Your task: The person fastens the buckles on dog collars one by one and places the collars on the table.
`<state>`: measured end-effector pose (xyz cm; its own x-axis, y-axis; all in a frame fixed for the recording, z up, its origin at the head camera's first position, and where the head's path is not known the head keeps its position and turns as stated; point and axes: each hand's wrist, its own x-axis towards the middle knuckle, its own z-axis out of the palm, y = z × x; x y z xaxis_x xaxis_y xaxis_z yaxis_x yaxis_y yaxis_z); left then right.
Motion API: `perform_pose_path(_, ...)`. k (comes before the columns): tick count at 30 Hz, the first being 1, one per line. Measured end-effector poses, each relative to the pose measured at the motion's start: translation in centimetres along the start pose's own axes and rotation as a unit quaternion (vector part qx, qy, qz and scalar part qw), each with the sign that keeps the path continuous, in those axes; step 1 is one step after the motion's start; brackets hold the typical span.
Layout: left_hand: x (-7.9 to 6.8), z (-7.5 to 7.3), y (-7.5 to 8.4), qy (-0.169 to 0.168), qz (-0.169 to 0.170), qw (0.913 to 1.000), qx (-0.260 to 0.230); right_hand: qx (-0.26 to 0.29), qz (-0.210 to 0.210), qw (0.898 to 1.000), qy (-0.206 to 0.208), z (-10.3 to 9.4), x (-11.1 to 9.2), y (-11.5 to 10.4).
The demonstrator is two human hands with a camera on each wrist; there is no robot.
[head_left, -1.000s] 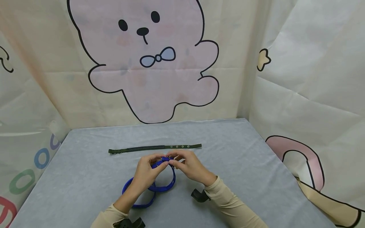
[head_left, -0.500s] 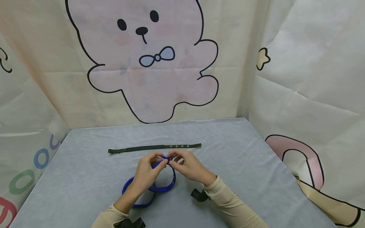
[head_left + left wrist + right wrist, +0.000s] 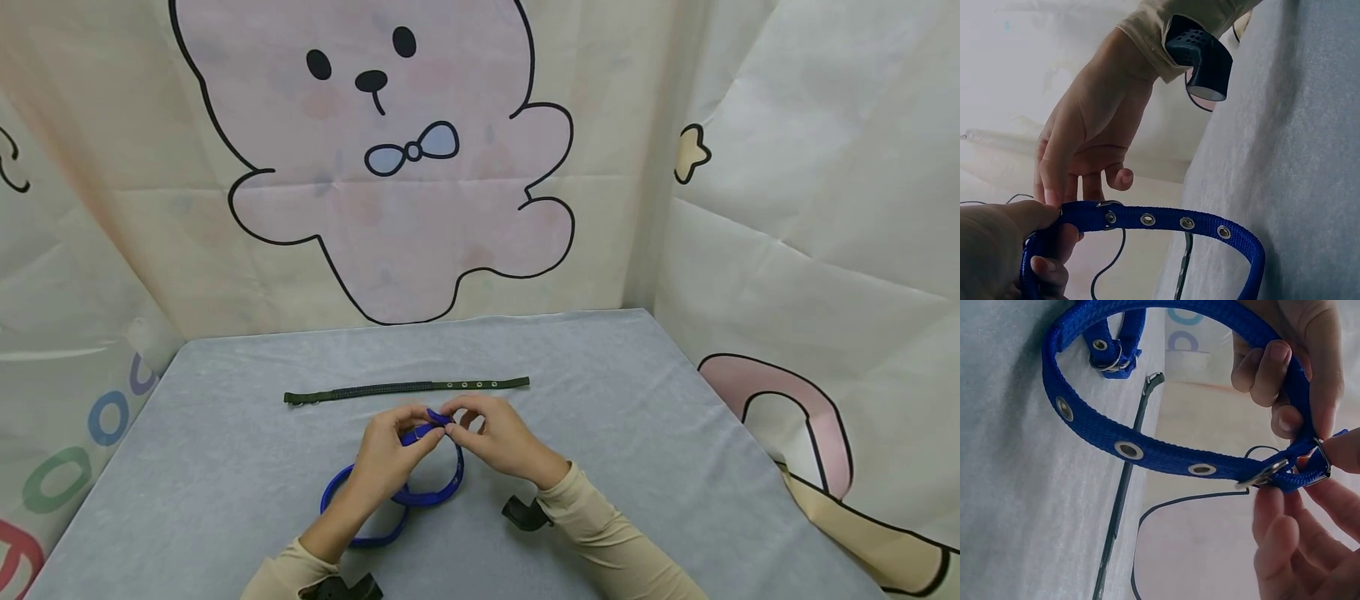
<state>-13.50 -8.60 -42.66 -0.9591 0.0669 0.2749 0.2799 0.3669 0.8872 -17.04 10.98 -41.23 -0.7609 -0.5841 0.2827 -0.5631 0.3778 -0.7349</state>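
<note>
A blue dog collar [image 3: 431,498], curved into a loop, is held up between both hands above the table. My left hand [image 3: 386,454] grips the collar on its left side, fingers wrapped round the strap near the metal buckle [image 3: 1325,464]. With thumb and fingers, my right hand [image 3: 502,433] pinches the strap at the buckle, where a short blue end sticks up between the fingertips. Metal eyelets [image 3: 1187,223] line the strap, and a metal ring [image 3: 1263,475] sits close to the buckle. A second blue collar [image 3: 375,542] lies looped on the table, partly behind the left wrist.
A dark green collar [image 3: 390,388] with eyelets lies stretched out across the table beyond the hands. Grey cloth covers the table [image 3: 637,400]. Printed curtains [image 3: 600,250] enclose its back and sides. Each wrist carries a black camera [image 3: 527,514].
The strap's short end, flat at the buckle a second ago, now stands up between the fingers. Both hands stay in nearly the same place; the collars on the table have not moved.
</note>
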Motion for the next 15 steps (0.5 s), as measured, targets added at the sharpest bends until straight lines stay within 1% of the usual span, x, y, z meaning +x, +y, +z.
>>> perform_pose_path(5, 0.05, -0.07, 0.03, -0.003, 0.0, 1.0, 0.005, 0.0, -0.011, 1.0, 0.01, -0.01, 0.06, 0.01)
perform_pose_path(9, 0.14, -0.19, 0.05, -0.015, -0.01, 0.9998, -0.002, 0.005, -0.01, 1.0, 0.016, 0.03, 0.13, -0.01)
perform_pose_path(15, 0.11, -0.3, 0.04, -0.028, -0.014, 0.9995, -0.008, 0.018, -0.011, 1.0, 0.017, 0.12, 0.2, 0.2)
